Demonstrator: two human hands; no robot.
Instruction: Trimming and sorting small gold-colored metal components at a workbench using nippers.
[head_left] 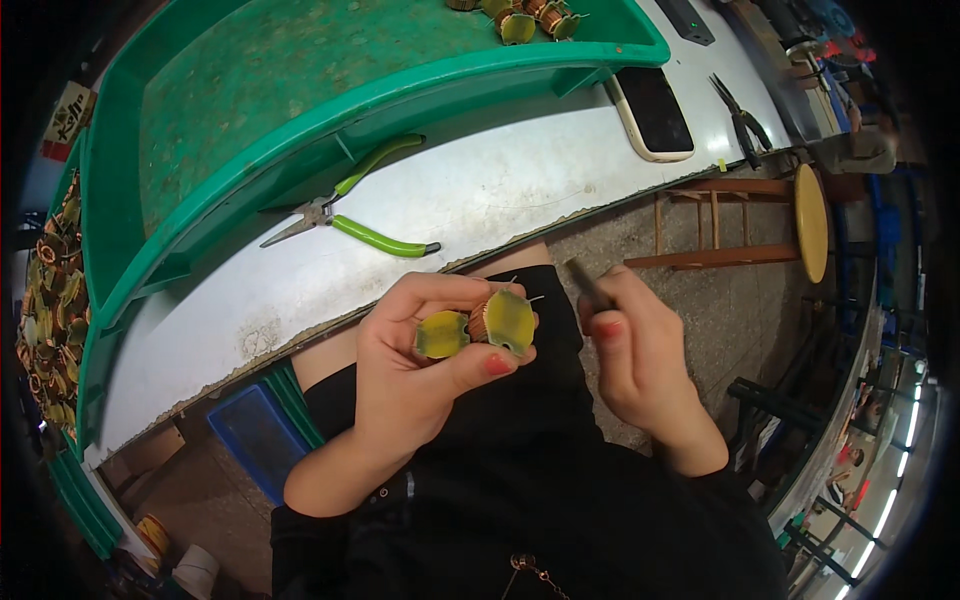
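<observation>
Above my lap, just off the table's front edge, my left hand [425, 345] is closed around two wire-wound coils. One coil [508, 322] shows copper windings beside a yellow-green end plate, with thin wire leads sticking up from it. The other coil [441, 334] rests against the palm, its yellow-green plate facing up. To the right, apart from the coils, my right hand [640, 360] grips a short dark stick-like tool [588, 284]. The tool's tip points up and left; blur hides its exact kind.
On the white table [520, 195] lie green-handled long-nose pliers [385, 238], a phone [655, 115] and dark pliers [741, 122]. A large green tray [330, 110] holds several coils [517, 28] at its far right. More coils [55, 310] are heaped at left. A wooden stool [812, 225] stands right.
</observation>
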